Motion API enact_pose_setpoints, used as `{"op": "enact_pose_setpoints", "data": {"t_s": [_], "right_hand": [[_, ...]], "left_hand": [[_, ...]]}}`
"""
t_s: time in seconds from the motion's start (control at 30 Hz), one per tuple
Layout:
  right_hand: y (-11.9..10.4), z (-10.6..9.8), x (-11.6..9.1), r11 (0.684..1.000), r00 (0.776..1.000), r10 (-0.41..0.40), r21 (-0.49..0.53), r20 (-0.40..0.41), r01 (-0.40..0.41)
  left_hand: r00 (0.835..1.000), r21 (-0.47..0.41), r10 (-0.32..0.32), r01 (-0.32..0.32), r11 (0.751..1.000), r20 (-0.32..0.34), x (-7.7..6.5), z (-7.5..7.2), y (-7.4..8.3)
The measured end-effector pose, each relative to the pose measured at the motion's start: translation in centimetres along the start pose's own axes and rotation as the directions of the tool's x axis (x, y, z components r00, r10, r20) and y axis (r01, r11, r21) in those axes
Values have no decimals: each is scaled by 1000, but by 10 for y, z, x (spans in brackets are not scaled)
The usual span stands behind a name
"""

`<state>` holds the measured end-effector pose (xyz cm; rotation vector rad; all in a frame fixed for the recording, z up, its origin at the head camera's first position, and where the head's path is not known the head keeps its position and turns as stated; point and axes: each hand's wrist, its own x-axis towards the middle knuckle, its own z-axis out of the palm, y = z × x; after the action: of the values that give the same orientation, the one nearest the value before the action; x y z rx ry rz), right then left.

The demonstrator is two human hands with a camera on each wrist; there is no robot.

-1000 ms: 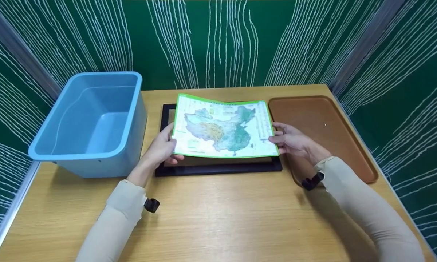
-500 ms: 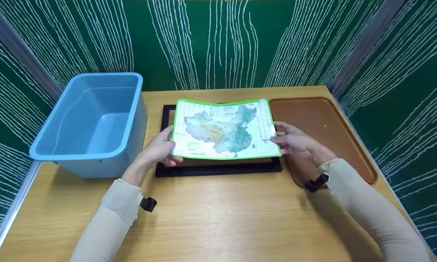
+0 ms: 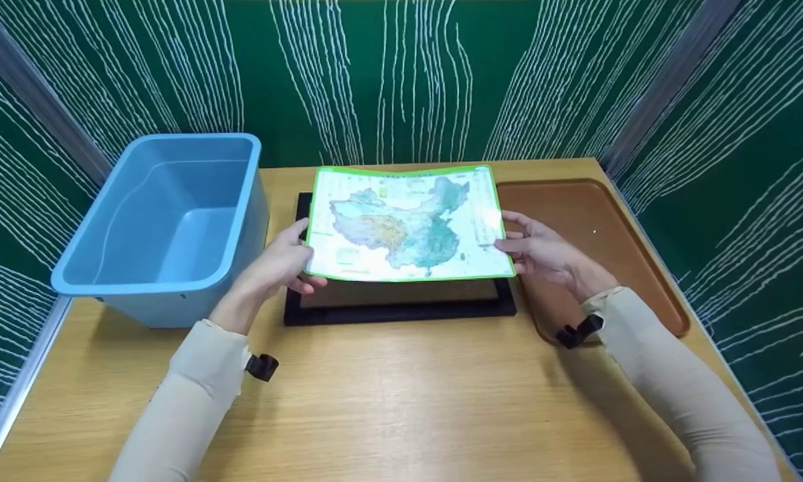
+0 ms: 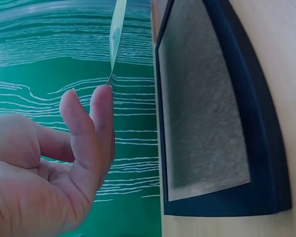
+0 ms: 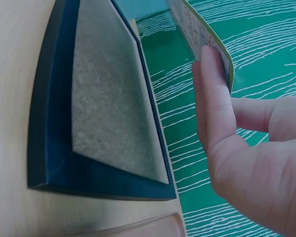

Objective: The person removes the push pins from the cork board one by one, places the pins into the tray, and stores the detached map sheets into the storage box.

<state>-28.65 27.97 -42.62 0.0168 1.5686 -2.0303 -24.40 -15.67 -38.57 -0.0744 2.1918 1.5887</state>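
A thin, slightly bowed map sheet [image 3: 401, 227] with a bright green border is held up by its two short sides. My left hand [image 3: 276, 261] pinches its left edge between thumb and fingers. On the opposite edge my right hand [image 3: 545, 254] pinches it the same way, fingers behind and thumb in front. Under the sheet a dark frame [image 3: 401, 312] lies flat on the table, partly hidden by it. Both wrist views show a gap between the sheet and the frame, whose brown, grainy backing board [image 4: 202, 108] is exposed.
To the left stands a deep blue bin [image 3: 157, 288]. A brown tray [image 3: 575, 201] lies at the right, its near side under my right forearm. The wooden table [image 3: 401, 402] ends at green walls [image 3: 415, 80] with white lines.
Over the last half second the map sheet has risen and shifted slightly left, uncovering more of the frame's near side. Both hands have moved with it and keep their hold.
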Motion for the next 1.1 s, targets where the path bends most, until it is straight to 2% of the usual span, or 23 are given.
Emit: {"op": "enact_pose_setpoints", "data": {"t_s": [0.23,0.53,0.87,1.1], "right_hand": [[-8,7,-2,1000,1000,-26,-7,-3,26],[-20,12,-7,998,998,-58,22,30,57],[-31,21,-7,994,991,-102,57,85,97],[-41,33,-7,995,992,-97,47,85,93]], "left_hand": [[999,43,32,-33,999,15,-10,-9,13],[997,99,66,-69,993,30,-18,-11,29],[995,102,95,-98,990,30,-28,-21,36],[993,123,104,-111,986,61,-41,-36,49]]}}
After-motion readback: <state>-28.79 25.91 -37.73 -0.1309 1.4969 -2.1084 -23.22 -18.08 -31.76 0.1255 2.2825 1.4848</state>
